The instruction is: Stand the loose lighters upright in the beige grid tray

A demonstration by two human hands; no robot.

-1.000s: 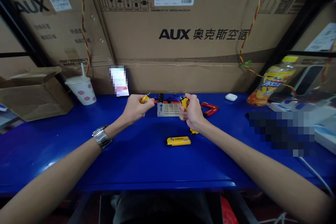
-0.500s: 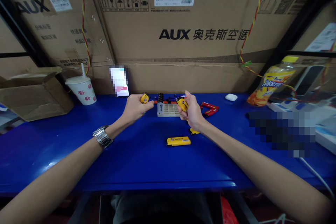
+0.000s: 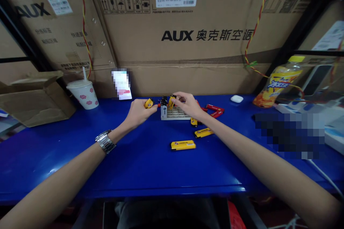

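My left hand [image 3: 138,111] is closed around a yellow lighter [image 3: 148,103], held left of a pale gridded tray [image 3: 178,117]. Over the tray's left part, my right hand [image 3: 189,104] pinches another yellow lighter [image 3: 171,102], tilted upright at the compartments; whether its lower end is inside one I cannot tell. Black-topped lighters [image 3: 163,101] stand in a row along the tray's left end. Several yellow lighters lie on the table in front, one of them [image 3: 183,145] nearest me. Red lighters [image 3: 216,109] rest right of the tray, partly behind my right hand.
On the blue table [image 3: 129,171] stand a paper cup with straw [image 3: 84,94], a phone [image 3: 122,84] and an open carton [image 3: 34,100] at the left. A white earbud case [image 3: 237,99] and a drink bottle [image 3: 279,82] are at the right. Large cardboard boxes [image 3: 204,57] form the back.
My right hand has moved left with its yellow lighter, from the tray's right side to its left compartments, and the lighter has turned more upright. The left hand is nearly still.
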